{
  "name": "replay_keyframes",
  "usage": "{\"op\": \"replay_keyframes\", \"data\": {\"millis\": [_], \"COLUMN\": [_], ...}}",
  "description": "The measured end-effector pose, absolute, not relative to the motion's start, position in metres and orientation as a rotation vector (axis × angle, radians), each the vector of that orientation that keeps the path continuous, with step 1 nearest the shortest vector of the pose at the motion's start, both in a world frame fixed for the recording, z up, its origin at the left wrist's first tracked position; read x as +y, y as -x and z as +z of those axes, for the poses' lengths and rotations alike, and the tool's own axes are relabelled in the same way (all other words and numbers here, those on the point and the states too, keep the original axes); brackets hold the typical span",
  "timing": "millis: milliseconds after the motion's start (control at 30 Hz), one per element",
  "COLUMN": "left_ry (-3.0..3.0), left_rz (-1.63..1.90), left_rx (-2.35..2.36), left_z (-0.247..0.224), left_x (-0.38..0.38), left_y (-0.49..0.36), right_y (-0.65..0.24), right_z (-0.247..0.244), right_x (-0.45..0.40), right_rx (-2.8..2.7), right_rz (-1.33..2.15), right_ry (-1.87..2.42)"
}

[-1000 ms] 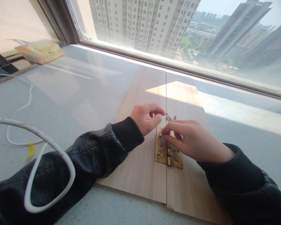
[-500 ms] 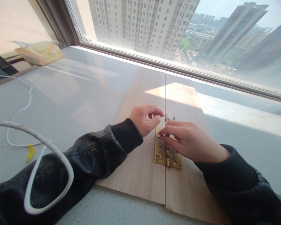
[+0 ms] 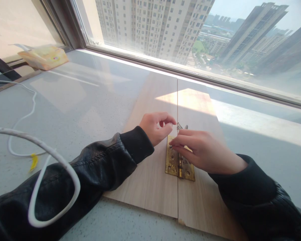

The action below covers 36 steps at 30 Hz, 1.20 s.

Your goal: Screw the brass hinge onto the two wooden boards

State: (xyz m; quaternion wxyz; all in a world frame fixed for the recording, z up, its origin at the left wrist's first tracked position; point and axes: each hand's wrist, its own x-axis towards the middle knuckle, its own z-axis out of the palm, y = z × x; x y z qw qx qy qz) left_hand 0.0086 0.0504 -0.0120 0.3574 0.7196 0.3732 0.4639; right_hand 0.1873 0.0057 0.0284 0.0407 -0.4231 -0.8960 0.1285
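A brass hinge lies spread over the seam between two pale wooden boards, one leaf on each. My right hand reaches over the hinge, thumb and fingertips closed on a small screw at the upper part of the left leaf. That hand covers much of the right leaf. My left hand is curled in a pinch above the left board, just past the hinge; anything between its fingertips is too small to make out. Several loose screws lie by the seam, close to the left fingertips.
A white cable loops in front of my left sleeve, with a yellow tie beside it. At the far left sits a tissue pack on the speckled sill. A large window closes off the back.
The view has shifted very slightly. My right fingertips have moved a touch at the screw; my left hand keeps its place.
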Motion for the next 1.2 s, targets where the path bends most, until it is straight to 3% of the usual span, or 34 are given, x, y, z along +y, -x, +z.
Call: {"op": "replay_keyframes", "data": {"millis": [467,1200], "left_ry": [-1.853,-1.876], "left_rz": [1.204,1.222], "left_rx": [0.967,0.957], "left_z": [-0.0116,-0.0104], "left_x": [0.0512,0.0512], "left_y": [-0.0103,-0.0105], "right_y": [-0.1786,-0.1779], "right_z": [0.0271,0.0248], "right_x": [0.0029,0.0037], "right_rx": [-2.815,-2.800], "right_rz": [0.130,0.097], "right_ry": [1.364,1.353]}}
